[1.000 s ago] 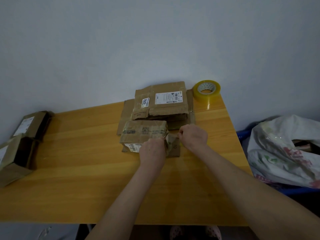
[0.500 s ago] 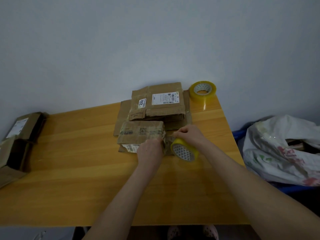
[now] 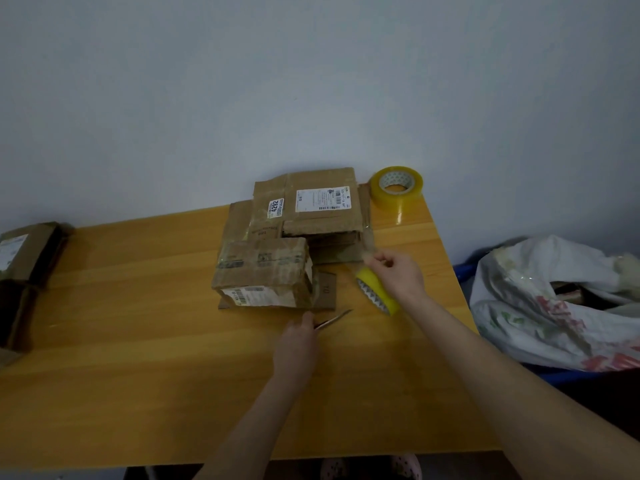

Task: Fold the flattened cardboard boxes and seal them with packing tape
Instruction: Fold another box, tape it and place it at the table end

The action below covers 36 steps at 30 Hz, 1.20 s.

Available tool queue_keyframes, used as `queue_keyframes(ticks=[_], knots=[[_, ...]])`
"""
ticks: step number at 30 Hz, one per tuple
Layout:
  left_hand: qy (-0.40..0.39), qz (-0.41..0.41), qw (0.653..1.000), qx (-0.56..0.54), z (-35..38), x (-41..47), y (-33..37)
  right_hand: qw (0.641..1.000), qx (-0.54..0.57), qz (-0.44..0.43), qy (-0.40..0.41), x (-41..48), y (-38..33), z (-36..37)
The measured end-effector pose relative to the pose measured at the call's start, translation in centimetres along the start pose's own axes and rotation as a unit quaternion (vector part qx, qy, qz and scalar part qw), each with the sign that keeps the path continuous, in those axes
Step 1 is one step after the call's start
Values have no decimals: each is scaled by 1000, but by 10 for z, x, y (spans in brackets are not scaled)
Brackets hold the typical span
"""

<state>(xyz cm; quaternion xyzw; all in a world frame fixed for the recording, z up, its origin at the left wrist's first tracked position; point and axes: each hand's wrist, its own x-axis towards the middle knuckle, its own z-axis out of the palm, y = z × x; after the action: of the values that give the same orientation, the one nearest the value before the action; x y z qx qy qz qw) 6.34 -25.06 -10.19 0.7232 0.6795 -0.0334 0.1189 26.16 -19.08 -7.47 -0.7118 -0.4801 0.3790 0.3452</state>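
Left hand (image 3: 297,336): closed around the handle end of scissors (image 3: 333,319), blades pointing toward the box; hand rests on the tabletop (image 3: 138,358).
Right hand (image 3: 398,275): pinching a yellow tape roll (image 3: 377,294), held just right of the box; a strip of clear tape appears to run up from the roll, too blurred to confirm.
Box (image 3: 265,271): folded into shape, mid-tabletop, on a flat card piece; tape bands visible across its top. Judged step: cutting the tape to finish this seal.
Flat stack (image 3: 311,209): unfolded boxes behind the box; these remain to be done.
Spare roll (image 3: 396,185): far right corner, untouched.
Side boxes (image 3: 27,251): at left edge, formed; sealing cannot be determined.
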Motion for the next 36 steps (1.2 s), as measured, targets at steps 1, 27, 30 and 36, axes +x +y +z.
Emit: queue_keyframes(ticks=[1,27,30,36], knots=[[-17,-9,1000,-9,3,2,-3,1000,3,5,6,1,1,1],[82,92,934,-337,-78,78,47,997,42,-58,-13,-7,-27,0],[101,79,944,-304,-74,78,42,997,-32,-72,-9,-6,-33,6],[132,61,928,-343,-75,76,40,991,-113,-74,1,0,-46,17]])
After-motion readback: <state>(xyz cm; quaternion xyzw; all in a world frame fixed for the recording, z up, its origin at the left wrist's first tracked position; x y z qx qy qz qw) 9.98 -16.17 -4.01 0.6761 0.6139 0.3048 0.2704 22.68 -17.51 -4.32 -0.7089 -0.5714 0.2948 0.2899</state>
